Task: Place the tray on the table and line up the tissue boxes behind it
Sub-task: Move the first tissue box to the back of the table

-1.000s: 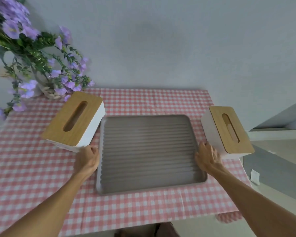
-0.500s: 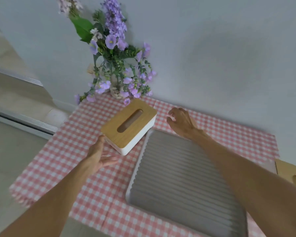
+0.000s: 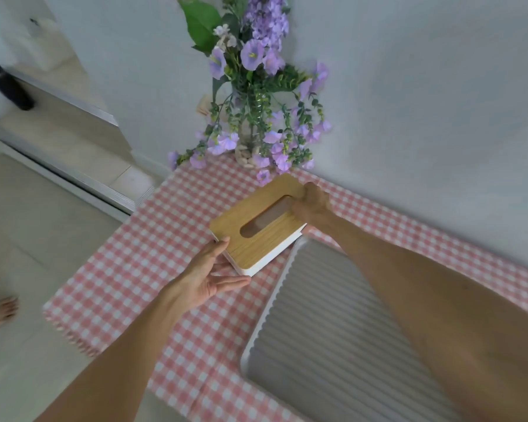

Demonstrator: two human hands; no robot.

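A white tissue box with a wooden lid and an oval slot sits on the checked tablecloth, left of the grey ribbed tray. My right hand grips the box's far end, fingers over the lid edge. My left hand is at the near-left corner, thumb on the lid and fingers spread beneath the near end. My right forearm crosses over the tray. The second tissue box is out of view.
A vase of purple flowers stands at the table's back corner against the wall, just behind the box. The pink checked tablecloth ends at the left table edge, with floor beyond. A bare foot shows at far left.
The view swung left and both hands left the tray. They have since closed in on the left tissue box; the right hand now grips its far end and the left touches its near corner.
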